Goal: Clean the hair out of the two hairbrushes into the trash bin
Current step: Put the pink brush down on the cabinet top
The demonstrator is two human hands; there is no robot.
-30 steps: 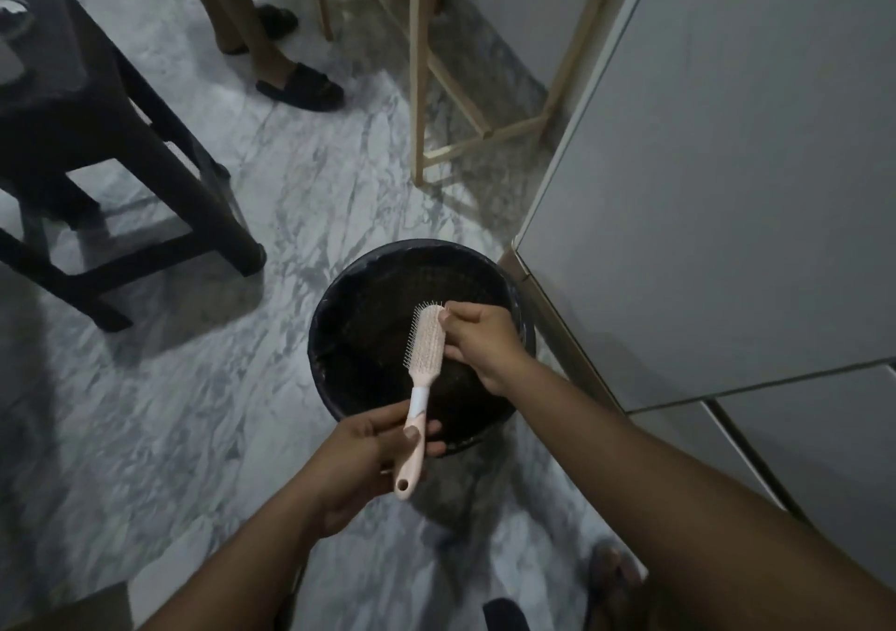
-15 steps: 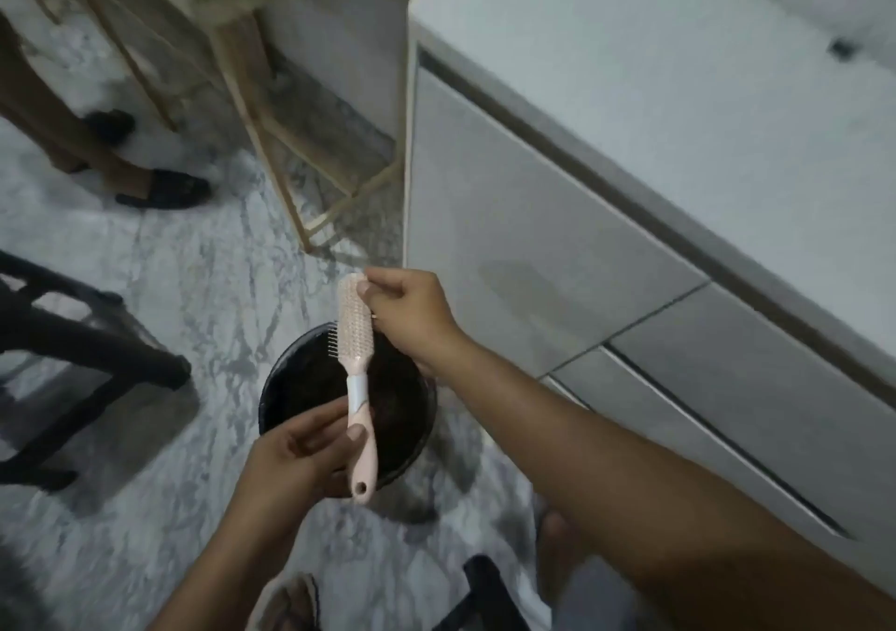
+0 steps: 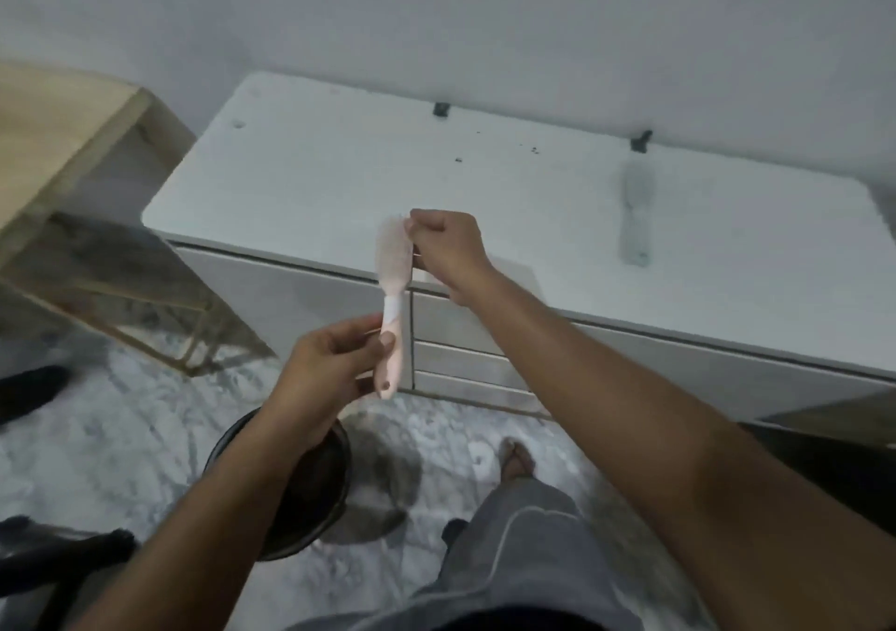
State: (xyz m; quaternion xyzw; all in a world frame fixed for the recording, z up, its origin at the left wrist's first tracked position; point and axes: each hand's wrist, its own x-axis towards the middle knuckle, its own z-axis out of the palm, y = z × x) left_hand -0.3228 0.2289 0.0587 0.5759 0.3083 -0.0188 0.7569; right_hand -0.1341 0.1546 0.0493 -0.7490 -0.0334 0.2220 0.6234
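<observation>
A pink hairbrush (image 3: 393, 286) stands upright in front of me, over the front edge of the white cabinet (image 3: 339, 184). My left hand (image 3: 329, 373) grips its handle. My right hand (image 3: 448, 252) has its fingers pinched at the top of the brush head; whether hair is between them is too blurred to tell. A second, grey hairbrush (image 3: 636, 213) lies on the cabinet top at the right, handle toward me. The black trash bin (image 3: 320, 490) stands on the floor below my left forearm, which covers part of it.
Marble floor (image 3: 121, 436) all around. A wooden table (image 3: 53, 140) stands at the left. Dark stool legs (image 3: 58, 558) sit at the lower left. My own foot (image 3: 516, 460) and grey-trousered leg are beside the bin. Small dark specks lie on the cabinet top.
My view has swung up from the bin to the cabinet top. Both hands have lifted the pink brush from over the bin to cabinet height; the grips look the same.
</observation>
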